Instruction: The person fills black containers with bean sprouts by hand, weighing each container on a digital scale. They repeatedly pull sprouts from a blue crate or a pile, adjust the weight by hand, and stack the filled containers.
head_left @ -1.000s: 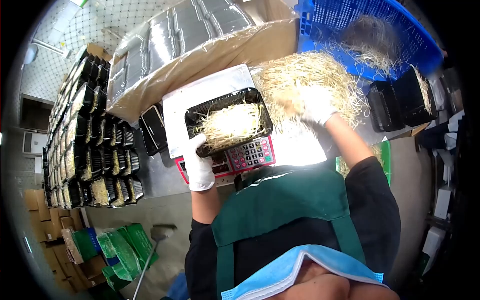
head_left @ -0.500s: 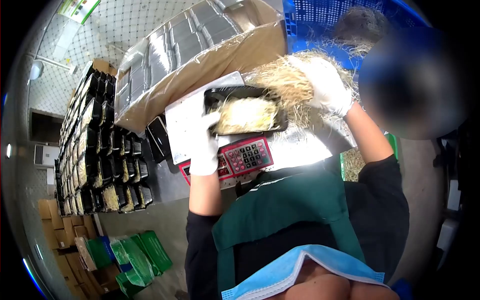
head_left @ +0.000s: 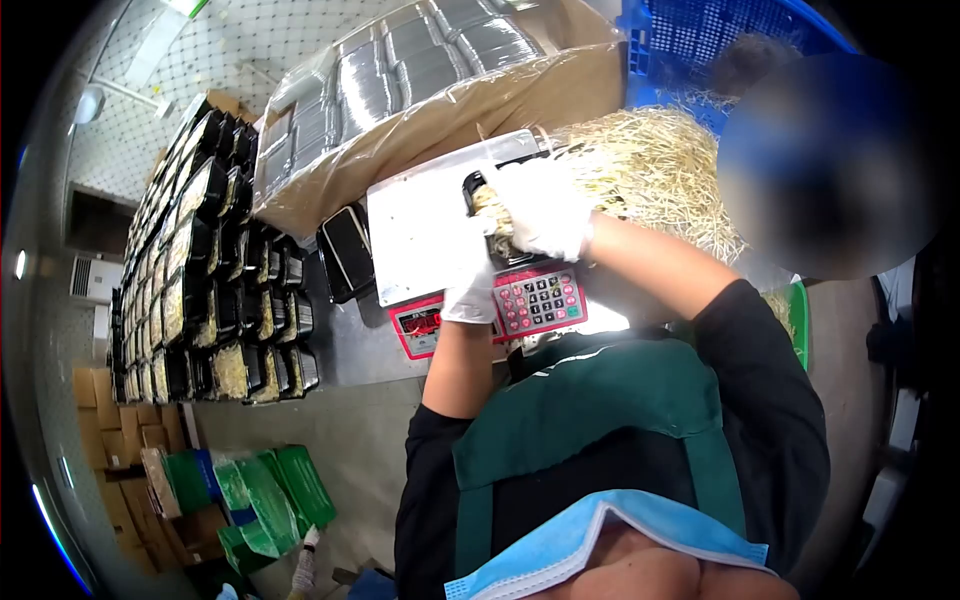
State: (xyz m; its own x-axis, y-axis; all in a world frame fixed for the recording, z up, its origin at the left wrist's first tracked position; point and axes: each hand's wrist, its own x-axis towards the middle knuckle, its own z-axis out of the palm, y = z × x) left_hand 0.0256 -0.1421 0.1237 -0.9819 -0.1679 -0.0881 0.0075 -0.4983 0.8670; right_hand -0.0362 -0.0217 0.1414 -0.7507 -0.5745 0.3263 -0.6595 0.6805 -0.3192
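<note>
A black plastic tray (head_left: 474,184) of pale bean sprouts (head_left: 490,212) sits at the right side of the scale's white plate (head_left: 420,225), mostly covered by my hands. My left hand (head_left: 472,262), in a white glove, is closed on the tray's near left part. My right hand (head_left: 548,212), also gloved, lies flat over the sprouts in the tray; glare washes out its fingertips. Below the plate is the scale's red panel with keypad (head_left: 540,301). Right of my right hand spreads a large heap of sprouts (head_left: 660,165).
Stacks of filled black trays (head_left: 190,290) stand at left, beside a dark phone-like object (head_left: 347,250). Behind the scale is a carton of packed trays (head_left: 400,70). A blue crate (head_left: 690,40) stands at back right. A co-worker's gloved hand (head_left: 311,538) shows near green bags (head_left: 265,500).
My right hand has left the sprout heap and moved left onto the tray, letting go of its handful. The view has shifted slightly. A co-worker's hand has appeared at lower left.
</note>
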